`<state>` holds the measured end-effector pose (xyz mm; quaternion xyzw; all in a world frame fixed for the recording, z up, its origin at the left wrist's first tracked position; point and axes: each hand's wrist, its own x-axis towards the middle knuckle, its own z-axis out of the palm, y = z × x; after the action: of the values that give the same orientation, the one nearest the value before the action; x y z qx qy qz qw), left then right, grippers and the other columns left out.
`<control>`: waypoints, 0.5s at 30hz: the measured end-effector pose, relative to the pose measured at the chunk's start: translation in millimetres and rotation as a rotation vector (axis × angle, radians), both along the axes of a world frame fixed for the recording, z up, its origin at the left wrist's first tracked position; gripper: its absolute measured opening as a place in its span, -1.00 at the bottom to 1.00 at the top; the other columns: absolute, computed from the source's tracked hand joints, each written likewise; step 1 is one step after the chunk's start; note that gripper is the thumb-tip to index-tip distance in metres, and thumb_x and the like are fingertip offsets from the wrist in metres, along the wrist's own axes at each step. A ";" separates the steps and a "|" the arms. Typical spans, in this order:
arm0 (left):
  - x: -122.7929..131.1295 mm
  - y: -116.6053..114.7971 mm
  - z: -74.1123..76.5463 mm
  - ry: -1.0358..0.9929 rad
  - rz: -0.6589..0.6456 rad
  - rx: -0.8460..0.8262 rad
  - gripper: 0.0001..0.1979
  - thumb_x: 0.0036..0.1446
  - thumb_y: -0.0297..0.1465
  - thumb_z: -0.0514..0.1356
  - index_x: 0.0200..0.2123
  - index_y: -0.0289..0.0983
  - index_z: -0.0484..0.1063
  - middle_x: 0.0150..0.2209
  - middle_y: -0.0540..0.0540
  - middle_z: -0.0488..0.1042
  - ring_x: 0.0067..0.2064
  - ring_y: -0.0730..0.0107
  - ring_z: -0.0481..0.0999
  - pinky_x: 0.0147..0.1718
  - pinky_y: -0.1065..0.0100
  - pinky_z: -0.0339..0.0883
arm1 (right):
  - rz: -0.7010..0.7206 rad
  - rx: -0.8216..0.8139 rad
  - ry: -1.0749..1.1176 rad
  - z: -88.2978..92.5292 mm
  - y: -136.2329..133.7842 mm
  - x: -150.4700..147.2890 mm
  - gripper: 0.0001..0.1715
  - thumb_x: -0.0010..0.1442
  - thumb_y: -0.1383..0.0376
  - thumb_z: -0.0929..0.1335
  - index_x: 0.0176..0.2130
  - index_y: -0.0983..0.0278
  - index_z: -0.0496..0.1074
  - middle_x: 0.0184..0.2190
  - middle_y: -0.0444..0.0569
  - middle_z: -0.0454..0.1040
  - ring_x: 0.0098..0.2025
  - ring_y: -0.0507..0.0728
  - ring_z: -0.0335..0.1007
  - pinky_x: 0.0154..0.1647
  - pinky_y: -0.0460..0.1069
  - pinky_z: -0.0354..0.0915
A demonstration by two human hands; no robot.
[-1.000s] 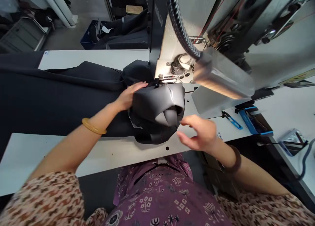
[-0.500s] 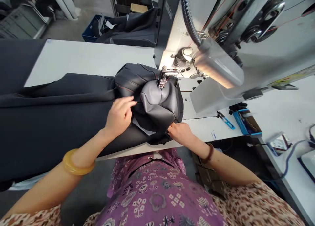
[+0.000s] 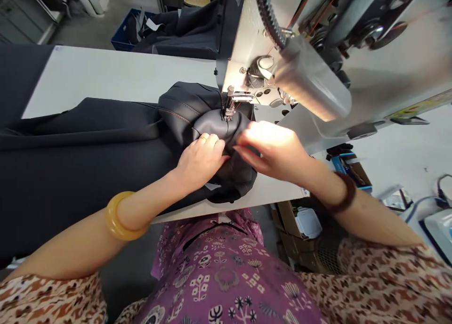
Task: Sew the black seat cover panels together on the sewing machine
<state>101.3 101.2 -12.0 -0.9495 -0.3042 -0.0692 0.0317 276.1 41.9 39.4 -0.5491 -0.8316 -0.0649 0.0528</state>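
The bare left hand (image 3: pixel 202 160) shifts rightward, fingers pinching the probably supple, rounded black leatherlike piece (image 3: pixel 211 121) at frame centre, best gripped by its fold; the right hand's (image 3: pixel 273 147) blurred grip is unclear.

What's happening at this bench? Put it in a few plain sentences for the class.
A person works at a sewing machine. The left hand rests on bunched dark material near the presser foot. The right hand, blurred, is beside it, fingers partly curled; whether it grips anything is unclear. Long dark cloth stretches left across the white table.
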 end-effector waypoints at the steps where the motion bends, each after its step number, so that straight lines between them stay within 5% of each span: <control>1: 0.6 -2.6 -1.5 0.003 0.022 0.035 -0.79 0.23 -0.40 0.06 -0.24 -0.41 0.42 -0.28 -0.24 0.45 -0.18 0.09 0.46 -0.26 0.21 0.38 | 0.029 -0.029 -0.054 4.2 10.9 -7.3 -0.65 0.31 0.21 0.16 -0.29 0.34 0.41 -0.35 0.06 0.45 -0.28 0.11 0.31 -0.32 -0.01 0.06; 8: 0.1 -0.2 -21.1 -0.101 0.066 0.195 -0.78 0.22 -0.51 -0.01 -0.39 -0.33 0.41 -0.40 -0.19 0.45 -0.29 0.14 0.47 -0.40 0.25 0.33 | 0.030 -0.151 -0.286 -15.8 27.6 -13.6 -0.74 0.25 0.24 0.27 -0.21 0.39 0.43 -0.22 0.14 0.43 -0.16 0.20 0.28 -0.30 0.02 0.02; 11: -2.8 9.5 -25.7 -0.293 0.017 0.114 -0.78 0.23 -0.50 -0.01 -0.41 -0.30 0.39 -0.41 -0.15 0.46 -0.29 0.21 0.46 -0.31 0.25 0.33 | 0.010 -0.094 -0.206 -23.1 19.2 -0.1 -0.69 0.28 0.19 0.26 -0.14 0.36 0.43 -0.20 0.09 0.44 -0.15 0.20 0.27 -0.32 0.01 0.00; 15: -9.8 19.3 -21.7 -0.696 -0.032 -0.130 -0.81 0.25 -0.46 0.00 -0.42 -0.26 0.32 -0.42 -0.05 0.44 -0.32 0.37 0.43 -0.28 0.34 0.33 | 0.027 0.020 0.048 -27.0 15.1 11.4 -0.39 0.25 -0.06 0.21 0.08 0.30 0.31 -0.07 0.05 0.42 -0.12 0.17 0.26 -0.27 0.00 0.05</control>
<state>91.5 120.5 -33.7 -0.8738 -0.2859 -0.3695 -0.1352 287.4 57.0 12.5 -0.5386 -0.8368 -0.0595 0.0791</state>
